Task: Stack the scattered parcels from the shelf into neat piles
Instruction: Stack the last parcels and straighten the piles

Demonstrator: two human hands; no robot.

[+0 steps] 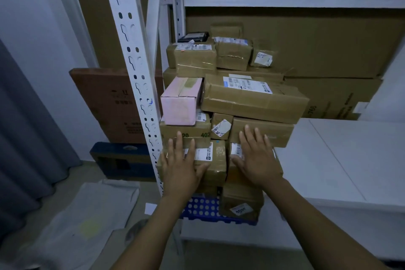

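Dim storeroom: white shelf (328, 160) at right, grey curtain (26, 138) at left, pale cloth (87, 215) on the floor nearest us. Just ahead, a blue perforated crate (203, 207) shows under the front of the pile, w/ a low labelled parcel (241, 201) against it.

Our left hand (180, 166) lies palm-down on a white-label parcel (217, 160), fingers straight and spread, thumb out to the right. Our right hand (257, 160) lies flat on the barcode parcel (235, 151) right beside it. Its fingers are spread too, tips reaching the front of a wide brown parcel (276, 132) one tier up.

Btw. the two hands and a bit further back sits a small taped parcel (221, 126), touching a numbered box (197, 132) on its left. A pink box (182, 101) rests on top of that one. A long brown parcel (254, 98) w/ a white-blue label lies across the right side, beside the pink box.

Further in, the back-row parcels (233, 52) stand side by side on a flat carton, w/ a black item (192, 37) behind them. Big cardboard sheets (317, 50) lean at the very back. Left of the white upright (133, 68), a brown carton (109, 103) sits above a dark blue box (118, 160).
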